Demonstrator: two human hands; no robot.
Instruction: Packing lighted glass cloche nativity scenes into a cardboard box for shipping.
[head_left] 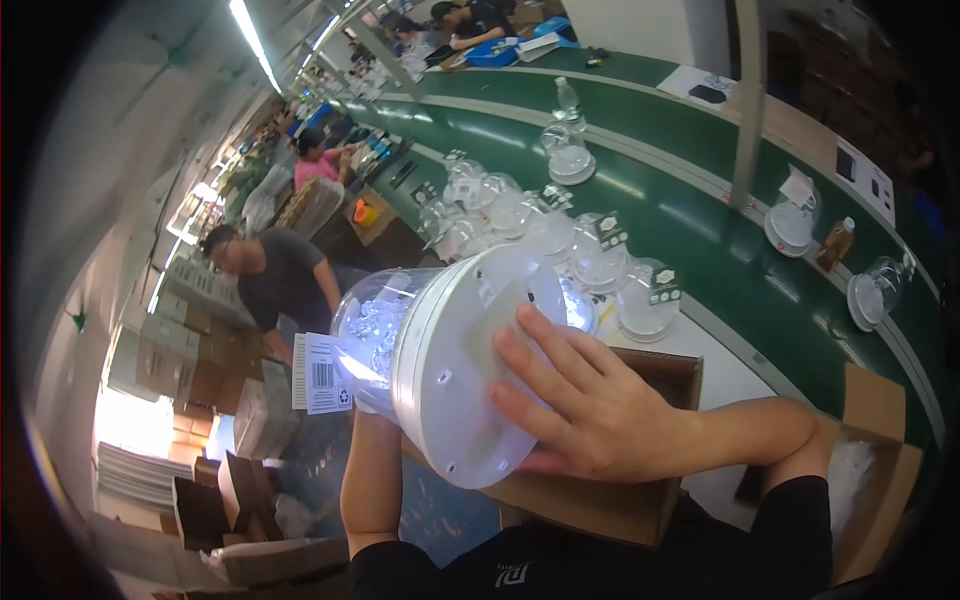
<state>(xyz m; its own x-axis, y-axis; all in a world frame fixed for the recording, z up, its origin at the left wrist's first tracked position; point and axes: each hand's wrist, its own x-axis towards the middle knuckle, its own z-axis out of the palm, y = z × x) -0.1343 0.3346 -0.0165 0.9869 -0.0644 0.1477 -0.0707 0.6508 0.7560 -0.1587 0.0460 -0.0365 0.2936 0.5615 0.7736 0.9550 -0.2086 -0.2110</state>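
Observation:
A clear plastic dome lamp with a round white base is held up close to the camera, its base turned toward me. My right hand lies flat on the white base, fingers spread over it. My left hand is hidden behind the dome; only its forearm shows below, rising to the lamp. A white paper tag hangs from the dome's left side. Lit beads or small lights glint inside the dome.
Several more clear dome lamps stand on the green conveyor belt ahead. An open cardboard box sits beneath my hands, another at right. People work along the line at left; stacked cartons fill the floor at lower left.

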